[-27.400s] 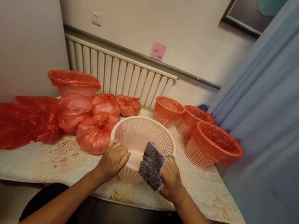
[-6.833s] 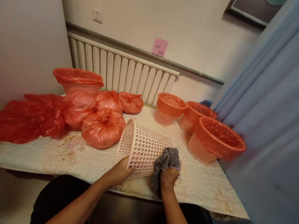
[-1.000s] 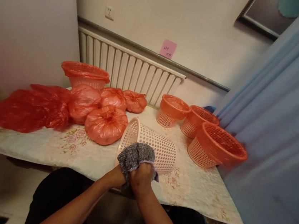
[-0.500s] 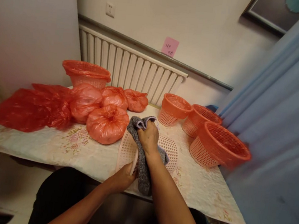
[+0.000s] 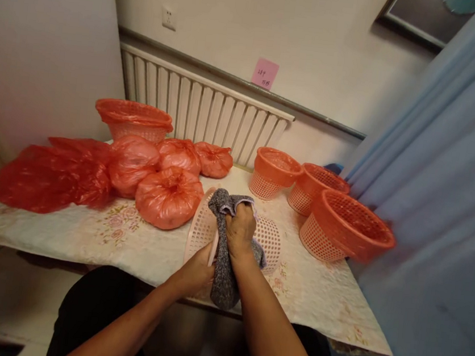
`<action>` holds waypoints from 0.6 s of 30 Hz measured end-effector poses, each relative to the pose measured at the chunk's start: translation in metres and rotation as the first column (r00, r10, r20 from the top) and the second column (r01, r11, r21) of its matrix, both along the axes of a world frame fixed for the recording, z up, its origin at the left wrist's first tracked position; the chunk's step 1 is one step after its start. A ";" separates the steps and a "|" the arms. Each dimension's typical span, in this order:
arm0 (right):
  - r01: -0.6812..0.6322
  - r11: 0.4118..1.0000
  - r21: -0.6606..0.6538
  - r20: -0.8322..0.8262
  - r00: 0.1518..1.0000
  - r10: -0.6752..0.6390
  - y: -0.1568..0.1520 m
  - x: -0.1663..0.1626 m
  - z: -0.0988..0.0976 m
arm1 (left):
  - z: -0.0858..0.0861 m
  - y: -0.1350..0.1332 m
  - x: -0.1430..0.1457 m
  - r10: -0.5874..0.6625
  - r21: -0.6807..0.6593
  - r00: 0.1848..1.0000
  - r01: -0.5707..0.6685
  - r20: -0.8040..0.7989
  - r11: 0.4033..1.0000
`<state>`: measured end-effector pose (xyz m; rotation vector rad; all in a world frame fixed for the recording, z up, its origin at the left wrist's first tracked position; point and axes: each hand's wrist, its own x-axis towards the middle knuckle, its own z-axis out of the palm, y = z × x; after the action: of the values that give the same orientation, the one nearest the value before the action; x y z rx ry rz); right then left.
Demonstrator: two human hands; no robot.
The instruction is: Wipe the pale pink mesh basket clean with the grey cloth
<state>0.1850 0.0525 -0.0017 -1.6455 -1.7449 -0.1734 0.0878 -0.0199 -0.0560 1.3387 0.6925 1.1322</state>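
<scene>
Two hands meet on one pale pink basket (image 5: 271,240), a perforated plastic tub lying on its side at the near edge of the table (image 5: 85,235). Its open mouth is turned to the left and toward the person, and its base points to the right. The left hand (image 5: 196,269) is curled shut around the low, near part of the rim. The right hand (image 5: 239,234) is closed in a fist on a grey cloth (image 5: 222,279), pressed against the top of the rim. The cloth is coarse and speckled, bunched above the knuckles, and it hangs down over the mouth to below the table edge, hiding part of the rim.

A tied red bag (image 5: 169,196), full and round, sits just beside the basket's mouth on the left; whether it touches the rim I cannot tell. Three more tied bags (image 5: 180,154) crowd behind it, and loose red bags (image 5: 49,174) lie flat further left. A basket lined in red (image 5: 133,120) stands at the back left. On the right, three orange baskets (image 5: 345,227) stand upright in a close row, the nearest one near the pink basket's base. A white radiator (image 5: 202,108) runs along the wall, with a pink note (image 5: 265,73) above it. A blue curtain (image 5: 441,195) fills the right side.
</scene>
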 end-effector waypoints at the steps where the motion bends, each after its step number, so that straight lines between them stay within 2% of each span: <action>1: -0.005 1.000 -0.006 0.016 1.000 0.005 -0.002 0.001 0.000 | 0.007 0.000 0.002 0.009 0.007 1.000 -0.010 0.023 1.000; 3: -0.037 0.999 -0.004 0.055 0.998 0.037 -0.006 0.006 -0.002 | 0.015 0.002 0.004 0.036 0.006 0.998 -0.037 0.052 0.999; 5: -0.088 0.996 0.010 0.079 0.993 0.086 -0.015 0.011 -0.006 | 0.016 0.005 0.003 0.061 -0.016 0.997 -0.060 0.043 0.998; 8: -0.144 0.989 0.022 0.064 0.988 0.142 -0.034 0.017 -0.014 | 0.008 0.011 -0.001 0.076 -0.029 0.997 -0.076 -0.020 0.997; 13: -0.161 0.985 0.056 -0.014 0.987 0.162 -0.069 0.011 -0.040 | -0.005 0.014 -0.006 0.084 0.078 0.978 -0.071 -0.193 0.994; 15: -0.132 0.989 0.069 -0.057 0.989 0.136 -0.075 0.007 -0.055 | -0.009 0.013 -0.006 0.080 0.086 0.962 -0.059 -0.262 0.994; 18: -0.110 0.993 0.052 -0.066 0.991 0.113 -0.070 0.007 -0.072 | -0.016 0.012 -0.006 0.073 0.030 0.945 -0.067 -0.318 0.997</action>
<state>0.1924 -0.0171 -0.0733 -1.4979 -1.7610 -0.1048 0.0821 -0.0078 -0.0716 1.5416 0.9735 0.9877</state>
